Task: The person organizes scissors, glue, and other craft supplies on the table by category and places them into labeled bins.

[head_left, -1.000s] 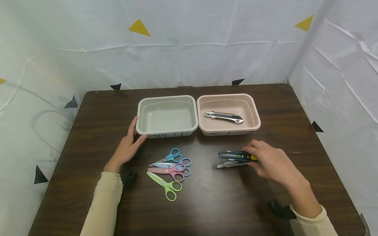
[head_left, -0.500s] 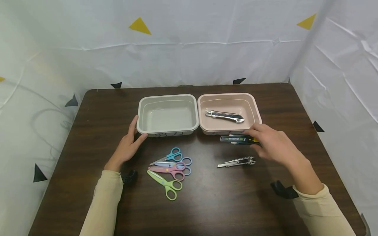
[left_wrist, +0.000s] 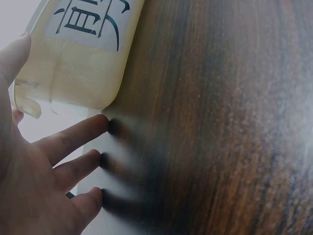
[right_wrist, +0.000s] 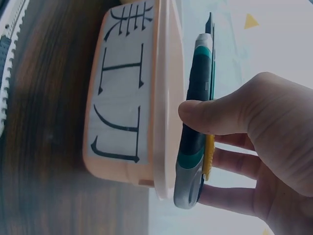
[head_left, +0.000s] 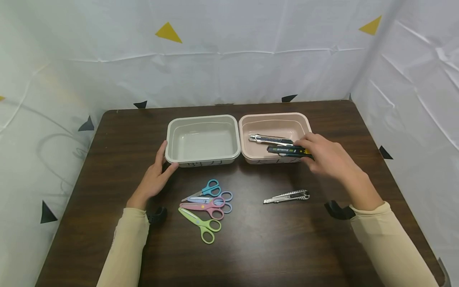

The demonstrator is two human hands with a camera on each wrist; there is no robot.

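My right hand [head_left: 328,157] pinches two box cutters over the front rim of the pink bin [head_left: 249,156]. One is a black box cutter [head_left: 287,150] with a yellow slider; the other, a green-and-black box cutter [right_wrist: 198,83] with a grey end, lies against it. A silver box cutter [head_left: 270,140] rests inside that bin. Another silver box cutter [head_left: 287,197] lies on the table in front. My left hand [head_left: 152,181] touches the front left corner of the grey bin [head_left: 173,157], thumb and fingers spread. In the left wrist view, its thumb is at the labelled bin's rim.
Blue scissors [head_left: 211,188], lavender scissors [head_left: 226,202], pink scissors [head_left: 215,208] and green scissors [head_left: 205,229] lie in front of the grey bin, partly overlapping. White sheeting [head_left: 229,79] hangs behind the brown table [head_left: 251,255] and at both sides.
My right hand has lifted the two box cutters from the table and carried them up to the pink bin, leaving one silver box cutter behind. The left hand stays at the grey bin.
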